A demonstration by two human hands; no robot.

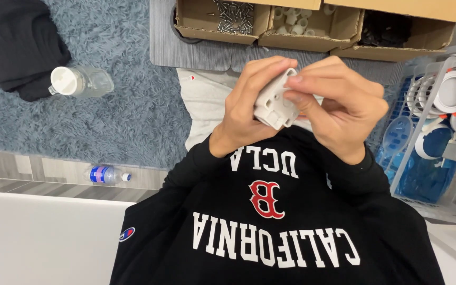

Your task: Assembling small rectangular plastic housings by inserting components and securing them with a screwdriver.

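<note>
- Two bottles lie far left, well apart from your hands: a clear jug with a white cap [80,81] on the blue shag rug [127,105], and a small water bottle [106,174] on the floor strip below it.
- Your left hand [249,108] is raised in front of your chest, fingers curled round the white plastic part [275,100], its grip pinching the part from the left side.
- Your right hand [339,105] meets it from the right, thumb and forefinger pressed on the part's upper edge; grip closed on the same piece.
- Progress, as a judgement: the part looks mid-fitting, held between both hands over your lap, not yet set down. Whether anything is clipped in, you cannot tell.
- Cardboard boxes [312,26] sit above: screws in one, small white pieces in the next, dark bits after.
- Far right, a wire basket [423,116] holds round white fittings [452,89], apparently done units.
</note>
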